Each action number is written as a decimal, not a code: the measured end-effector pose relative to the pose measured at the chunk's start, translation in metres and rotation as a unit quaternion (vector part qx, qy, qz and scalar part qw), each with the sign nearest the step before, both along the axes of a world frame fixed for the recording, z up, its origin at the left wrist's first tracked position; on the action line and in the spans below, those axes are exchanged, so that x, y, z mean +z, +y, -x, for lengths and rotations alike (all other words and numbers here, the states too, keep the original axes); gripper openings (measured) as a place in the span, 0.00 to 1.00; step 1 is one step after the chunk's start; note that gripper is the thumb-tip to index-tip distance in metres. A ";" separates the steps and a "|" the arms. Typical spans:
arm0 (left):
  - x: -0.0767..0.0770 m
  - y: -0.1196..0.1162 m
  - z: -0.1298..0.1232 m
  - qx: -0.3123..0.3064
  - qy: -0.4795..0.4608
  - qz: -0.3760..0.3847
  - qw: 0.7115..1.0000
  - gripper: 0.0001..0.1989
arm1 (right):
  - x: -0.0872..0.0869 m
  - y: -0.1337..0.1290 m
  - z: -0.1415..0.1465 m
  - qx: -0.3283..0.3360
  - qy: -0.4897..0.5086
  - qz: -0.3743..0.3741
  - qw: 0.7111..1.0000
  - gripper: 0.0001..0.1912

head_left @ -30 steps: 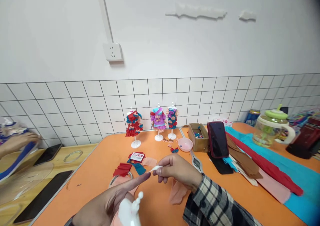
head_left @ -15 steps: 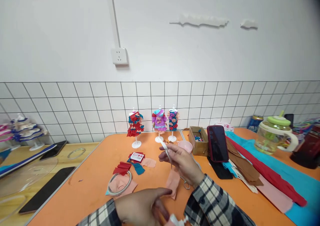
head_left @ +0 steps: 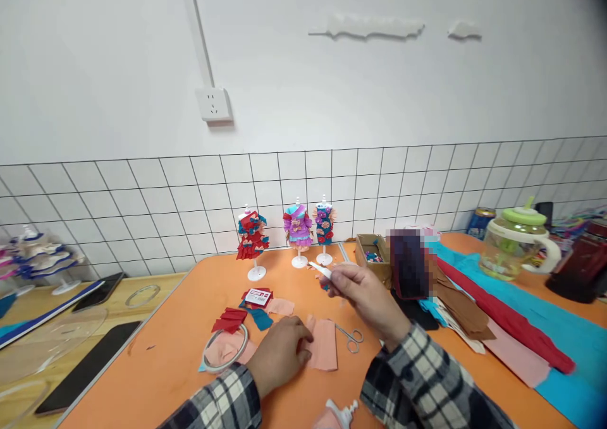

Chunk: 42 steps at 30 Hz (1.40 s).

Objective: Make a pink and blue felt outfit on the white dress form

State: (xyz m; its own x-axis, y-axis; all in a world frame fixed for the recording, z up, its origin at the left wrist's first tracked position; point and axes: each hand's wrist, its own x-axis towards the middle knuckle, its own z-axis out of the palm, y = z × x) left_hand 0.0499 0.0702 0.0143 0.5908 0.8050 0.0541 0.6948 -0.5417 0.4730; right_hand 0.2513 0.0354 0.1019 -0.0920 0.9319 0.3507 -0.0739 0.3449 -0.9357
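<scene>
My right hand (head_left: 367, 296) is raised above the table, thumb and fingers pinched on a narrow white strip (head_left: 321, 270) that points up and left. My left hand (head_left: 283, 353) is down at the left edge of a pink cloth piece (head_left: 325, 345), its fingers curled onto it. Just right of that cloth lie small scissors (head_left: 351, 339). At the lower edge, partly cut off, a small white dress form (head_left: 342, 413) with pink cloth on it lies on its side. An embroidery hoop (head_left: 225, 348) with pink cloth is left of my left hand.
Three dressed mini forms (head_left: 298, 230) stand by the wall. Red pleated cloth (head_left: 230, 319) and a labelled card (head_left: 258, 297) lie at left. Right are a cardboard box (head_left: 374, 271), long fabric strips (head_left: 497, 309) and a lidded jug (head_left: 515, 246).
My left hand has moved from the small dress form up to the pink cloth, which now lies straighter. My right hand has shifted right, still with the white strip. The view has tilted slightly.
</scene>
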 end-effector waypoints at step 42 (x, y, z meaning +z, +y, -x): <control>0.096 -0.054 0.030 0.052 -0.406 0.465 0.785 0.22 | 0.006 -0.055 -0.011 -0.212 -0.371 -0.325 0.844 0.06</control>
State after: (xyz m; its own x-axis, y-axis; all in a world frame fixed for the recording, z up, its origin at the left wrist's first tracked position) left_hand 0.0201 0.0161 0.1107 0.5942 0.7611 -0.2602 -0.0220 0.3387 0.9406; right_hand 0.2619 -0.0196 0.1081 -0.2175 0.5689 0.7931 0.7082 0.6511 -0.2728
